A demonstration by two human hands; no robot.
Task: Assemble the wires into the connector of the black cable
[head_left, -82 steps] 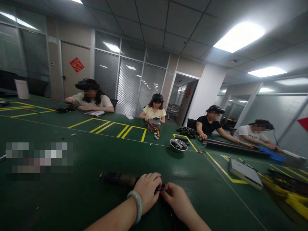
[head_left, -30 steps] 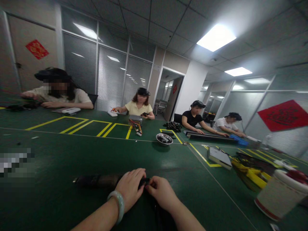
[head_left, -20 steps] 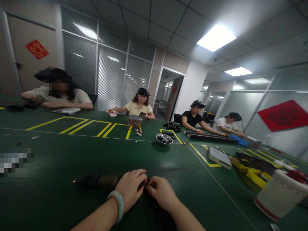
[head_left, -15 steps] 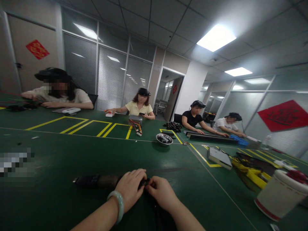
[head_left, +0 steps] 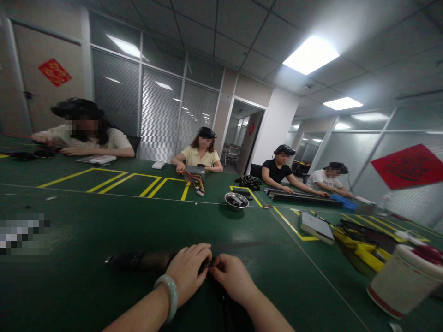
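Observation:
A dark electric screwdriver [head_left: 141, 261] lies on the green table with its metal tip pointing left. My left hand [head_left: 189, 269], with a pale green bangle at the wrist, is curled over the tool's right end and hides it. Just right of that, my right hand [head_left: 232, 278] pinches a small dark part [head_left: 213, 260] between thumb and fingers, against the left fingertips. Its exact kind is hidden by the fingers. A black cord [head_left: 224, 302] runs down toward me below the right hand.
A metal bowl [head_left: 236, 201] of dark parts stands ahead. To the right are a white box [head_left: 315, 227], a yellow-and-black bag [head_left: 368, 253] and a white bin [head_left: 401, 281]. Several co-workers sit across the table [head_left: 114, 221], near a metal unit with coloured wires [head_left: 196, 174].
My hands stay almost in place, with only slight finger movement at the small part. Across the table, the co-worker in yellow has drawn one hand from the white object to the metal unit.

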